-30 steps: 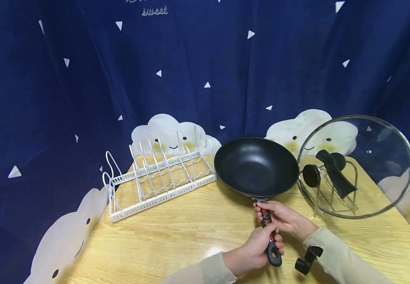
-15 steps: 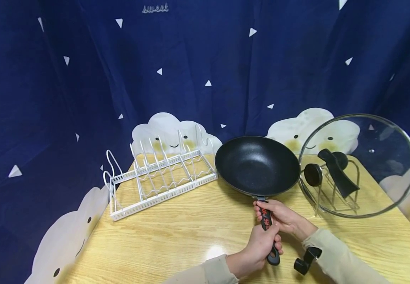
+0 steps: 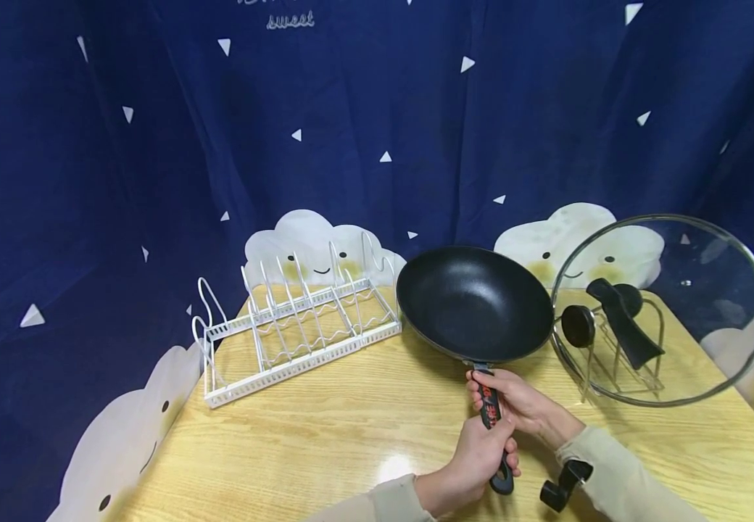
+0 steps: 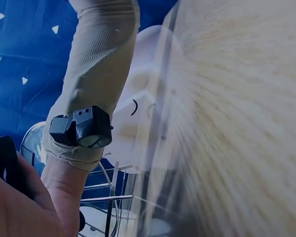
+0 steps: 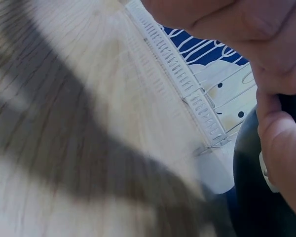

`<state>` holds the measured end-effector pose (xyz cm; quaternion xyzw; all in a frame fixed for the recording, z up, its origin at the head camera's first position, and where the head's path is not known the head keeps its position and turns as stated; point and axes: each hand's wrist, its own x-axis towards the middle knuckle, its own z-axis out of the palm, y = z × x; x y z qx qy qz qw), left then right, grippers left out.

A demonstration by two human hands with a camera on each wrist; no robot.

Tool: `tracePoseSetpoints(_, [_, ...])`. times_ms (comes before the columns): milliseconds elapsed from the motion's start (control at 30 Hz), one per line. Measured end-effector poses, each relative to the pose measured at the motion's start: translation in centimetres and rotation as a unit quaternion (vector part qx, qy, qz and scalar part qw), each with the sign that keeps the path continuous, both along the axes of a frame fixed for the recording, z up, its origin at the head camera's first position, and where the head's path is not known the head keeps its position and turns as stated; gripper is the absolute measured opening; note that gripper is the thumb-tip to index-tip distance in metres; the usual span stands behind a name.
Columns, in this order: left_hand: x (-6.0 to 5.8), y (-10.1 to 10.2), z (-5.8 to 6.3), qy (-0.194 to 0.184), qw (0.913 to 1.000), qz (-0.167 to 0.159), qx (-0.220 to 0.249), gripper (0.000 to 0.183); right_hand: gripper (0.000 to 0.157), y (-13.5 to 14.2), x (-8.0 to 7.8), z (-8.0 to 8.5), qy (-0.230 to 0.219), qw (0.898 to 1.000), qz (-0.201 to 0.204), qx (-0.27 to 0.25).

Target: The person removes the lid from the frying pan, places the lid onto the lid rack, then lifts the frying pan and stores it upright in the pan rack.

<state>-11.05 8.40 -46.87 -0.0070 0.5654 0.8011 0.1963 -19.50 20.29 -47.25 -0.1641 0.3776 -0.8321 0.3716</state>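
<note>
A black wok (image 3: 475, 304) faces me with its inside in view, its long black handle (image 3: 489, 409) pointing toward me. My right hand (image 3: 514, 397) grips that handle close to the pan. Lower down, nearer the handle's end, my left hand (image 3: 478, 453) is wrapped round it. The looped tip of the handle sticks out below the left hand. In the right wrist view, curled fingers (image 5: 281, 44) and the dark wok (image 5: 261, 197) show at the right edge. The left wrist view shows part of the left hand (image 4: 24, 207) beside the black handle.
A white wire rack (image 3: 301, 326) with upright dividers stands on the wooden table (image 3: 286, 449), left of the wok. To the right, a large glass lid (image 3: 716, 362) leans upright on a metal wire stand (image 3: 659, 341). A black handle (image 3: 625, 322) and round knob (image 3: 578, 326) show there.
The wok's far rim stands slightly higher and the handle's end slightly lower, so it tilts a little more toward me. Both hands keep their hold. The whole view has shifted slightly.
</note>
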Motion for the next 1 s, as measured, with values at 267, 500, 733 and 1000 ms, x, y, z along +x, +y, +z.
tracePoseSetpoints(267, [-0.2,-0.1,0.8,0.044,0.999,-0.004,0.004,0.017,0.031,-0.1,-0.1,1.3,0.037,0.999,-0.002,-0.007])
tracePoseSetpoints(500, [-0.4,-0.1,1.5,0.072,0.9972,-0.004,0.018,0.013,0.033,-0.2,-0.4,2.3,0.049,0.998,0.008,-0.031])
tracePoseSetpoints(733, [-0.7,-1.0,2.2,0.099,0.9933,-0.041,0.043,0.013,0.03,-0.6,-0.6,3.2,0.073,0.997,0.002,-0.023])
tracePoseSetpoints(1000, [-0.5,-2.1,2.1,0.14,0.9878,-0.057,0.037,0.019,0.032,-1.2,-0.1,3.9,0.08,0.996,0.011,-0.039])
